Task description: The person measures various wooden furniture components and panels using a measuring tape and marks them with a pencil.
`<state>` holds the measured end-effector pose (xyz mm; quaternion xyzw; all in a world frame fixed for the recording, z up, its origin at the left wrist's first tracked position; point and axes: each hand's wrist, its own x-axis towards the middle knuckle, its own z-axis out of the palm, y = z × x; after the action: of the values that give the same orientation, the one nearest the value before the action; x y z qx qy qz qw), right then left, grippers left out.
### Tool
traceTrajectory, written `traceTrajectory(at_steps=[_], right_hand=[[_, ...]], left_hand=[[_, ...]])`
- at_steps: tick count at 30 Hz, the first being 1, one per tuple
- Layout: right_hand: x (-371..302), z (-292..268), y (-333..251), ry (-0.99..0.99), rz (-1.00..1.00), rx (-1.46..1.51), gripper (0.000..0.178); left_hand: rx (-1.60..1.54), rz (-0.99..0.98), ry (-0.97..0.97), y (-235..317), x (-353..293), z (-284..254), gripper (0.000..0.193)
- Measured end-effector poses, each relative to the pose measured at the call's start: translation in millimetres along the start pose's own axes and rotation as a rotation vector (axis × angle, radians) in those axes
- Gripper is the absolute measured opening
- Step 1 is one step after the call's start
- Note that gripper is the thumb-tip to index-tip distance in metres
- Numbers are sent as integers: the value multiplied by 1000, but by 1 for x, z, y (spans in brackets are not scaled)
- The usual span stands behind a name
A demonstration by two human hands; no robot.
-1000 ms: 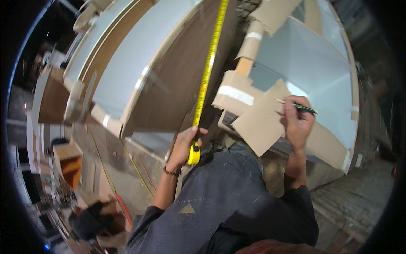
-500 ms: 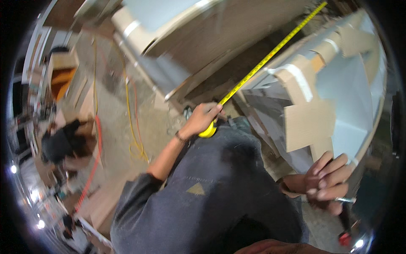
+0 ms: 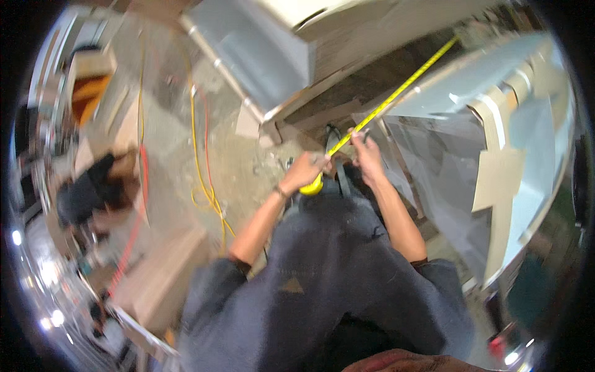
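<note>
My left hand [image 3: 305,171] is closed around a yellow tape measure [image 3: 312,186], low in front of my body. Its long yellow blade [image 3: 406,89] stretches up and to the right, past the gap between two large hull-like shells. My right hand [image 3: 368,157] is at the blade a little farther along, fingers closed against it. A small dark tip shows by those fingers; blur hides what it is. To the right lies a pale grey-blue shell [image 3: 527,180] with cardboard pieces [image 3: 499,180] fixed along its edge.
Another large shell [image 3: 254,53] with a grey-blue face stands ahead. Yellow and orange cords [image 3: 201,155] run over the floor at left. A wooden box [image 3: 164,273] stands at lower left. Farther left, a person in dark clothes [image 3: 90,189] bends over.
My right hand has come from the right shell's cardboard edge across to the tape blade; it carried a slim, shiny-ended thing before. My left hand still grips the tape measure. The view has shifted.
</note>
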<state>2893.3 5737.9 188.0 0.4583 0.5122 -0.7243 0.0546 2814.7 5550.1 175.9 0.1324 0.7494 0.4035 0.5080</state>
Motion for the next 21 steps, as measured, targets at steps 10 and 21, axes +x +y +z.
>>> traceTrajectory(at_steps=[10, 21], right_hand=[[188, 35, 140, 330, -96, 347, 18], [543, -69, 192, 643, -500, 597, 18]], left_hand=[[244, 57, 73, -163, 97, -19, 41], [384, 137, 270, -397, 249, -33, 36]])
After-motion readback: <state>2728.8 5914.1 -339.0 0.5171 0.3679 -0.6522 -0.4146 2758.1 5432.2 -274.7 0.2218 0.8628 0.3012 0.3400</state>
